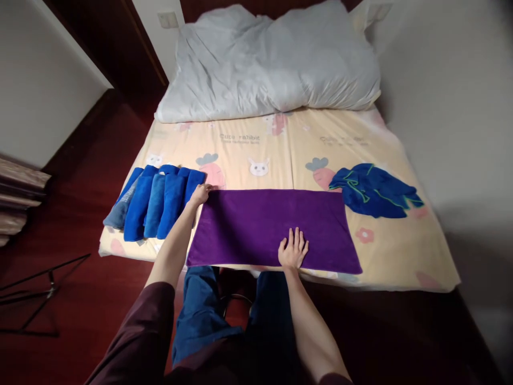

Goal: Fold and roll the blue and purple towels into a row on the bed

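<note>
A purple towel (240,224) lies spread flat near the front edge of the bed, its long side running left to right. At its far left corner my left hand (201,193) pinches the cloth between closed fingers. My right hand (294,249) rests palm down on the towel, right of its middle, with the fingers spread. Just left of my left hand, several rolled blue towels (154,203) lie side by side. Beyond the purple towel's right end sits a crumpled blue towel (374,191) with green edging.
The bed's yellow sheet (276,155) carries rabbit and carrot prints. A grey-white folded quilt (272,67) lies across the far end. On the floor at the left stands a black metal stand leg (50,283). A wall (452,123) runs along the right.
</note>
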The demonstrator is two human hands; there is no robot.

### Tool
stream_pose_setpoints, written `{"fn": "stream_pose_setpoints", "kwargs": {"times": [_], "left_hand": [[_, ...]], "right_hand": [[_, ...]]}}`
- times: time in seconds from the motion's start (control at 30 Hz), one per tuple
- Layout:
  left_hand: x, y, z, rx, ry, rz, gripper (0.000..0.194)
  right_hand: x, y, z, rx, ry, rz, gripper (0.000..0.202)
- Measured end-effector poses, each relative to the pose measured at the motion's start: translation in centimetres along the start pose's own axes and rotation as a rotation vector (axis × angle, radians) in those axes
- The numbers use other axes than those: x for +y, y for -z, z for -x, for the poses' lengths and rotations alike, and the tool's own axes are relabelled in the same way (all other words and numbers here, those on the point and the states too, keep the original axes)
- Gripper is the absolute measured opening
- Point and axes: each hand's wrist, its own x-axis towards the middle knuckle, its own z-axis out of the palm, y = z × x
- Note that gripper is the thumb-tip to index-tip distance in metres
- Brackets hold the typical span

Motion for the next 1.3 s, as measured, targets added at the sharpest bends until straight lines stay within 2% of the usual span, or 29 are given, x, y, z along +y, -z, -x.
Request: {"fn": "stream_pose_setpoints", "kwargs": {"times": [0.17, 0.37, 0.7, 0.77, 0.87, 0.97, 1.1, 1.2, 1.3], "left_hand": [[-1.4, 0.1, -3.1, -0.186, -0.050, 0.003, 0.026], [-2.8, 1.3, -4.1, -0.337, -0.123, -0.083, 0.019], [-2.3, 0.1, -3.4, -0.286, -0.136, -0.187, 0.012], [-2.2, 0.2, -3.1, -0.264, -0.104, -0.210, 0.016], [-1.8, 0.4, -2.6, -0.152, -0.015, -0.286, 0.028], [-0.7, 0.5, -1.9, -0.036, 0.070, -0.365, 0.042], [1.9, -0.3, -0.3, 0.076, 0.089, -0.374, 0.051], [5.3, -3.0, 2.4, 0.199, -0.038, -0.293, 0.054], [9.1, -7.2, 6.4, 0.181, -0.176, -0.181, 0.056]], "right_hand": [[-0.1, -0.1, -0.2, -0.005, -0.007, 0.041, 0.061], [-0.3, 0.1, -0.1, 0.009, 0.017, 0.070, 0.059], [-0.6, 0.4, -0.2, -0.024, -0.018, 0.048, 0.061], [-0.6, 0.3, -0.1, 0.006, 0.003, 0.073, 0.060], [-0.4, 0.1, -0.1, 0.045, 0.036, 0.108, 0.058], [-0.1, -0.3, -0.1, 0.080, 0.049, 0.130, 0.055], [-0.1, -0.6, -0.3, 0.088, 0.037, 0.138, 0.052], [-0.3, -0.4, -0.6, 0.066, 0.016, 0.129, 0.051], [-0.4, 0.0, -1.3, 0.024, -0.003, 0.112, 0.051]]}}
